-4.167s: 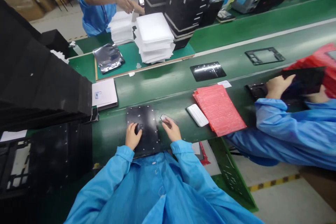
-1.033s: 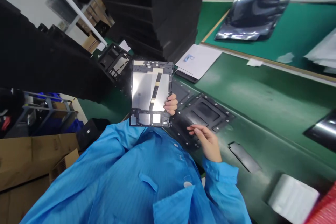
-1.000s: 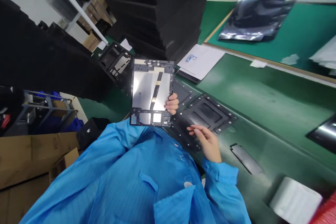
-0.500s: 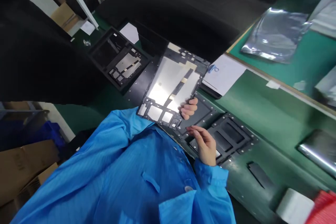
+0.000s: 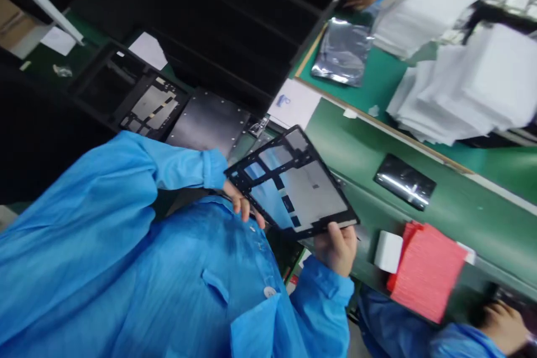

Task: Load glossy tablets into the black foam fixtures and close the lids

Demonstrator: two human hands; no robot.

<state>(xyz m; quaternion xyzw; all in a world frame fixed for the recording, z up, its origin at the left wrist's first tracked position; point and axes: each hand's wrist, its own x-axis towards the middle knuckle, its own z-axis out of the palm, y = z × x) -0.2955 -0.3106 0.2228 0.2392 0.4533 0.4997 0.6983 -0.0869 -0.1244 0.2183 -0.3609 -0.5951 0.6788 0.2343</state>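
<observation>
Gripping the tablet panel (image 5: pixel 319 196) at its lower right corner, our right hand (image 5: pixel 338 247) curls its fingers over the near edge. Our left hand (image 5: pixel 242 202) sits at the panel's left side, its fingers bent along the edge; we cannot tell whether it grips there too. We have the panel tilted in front of our blue jacket (image 5: pixel 176 285), its inner side facing us. On our left we see a similar panel (image 5: pixel 153 103) lying beside a studded dark plate (image 5: pixel 205 123). On our right, on the green bench (image 5: pixel 350 145), a white block (image 5: pixel 388 251) lies just beside some red bags (image 5: pixel 428 271), with a shiny black sheet (image 5: pixel 405 180) beyond.
</observation>
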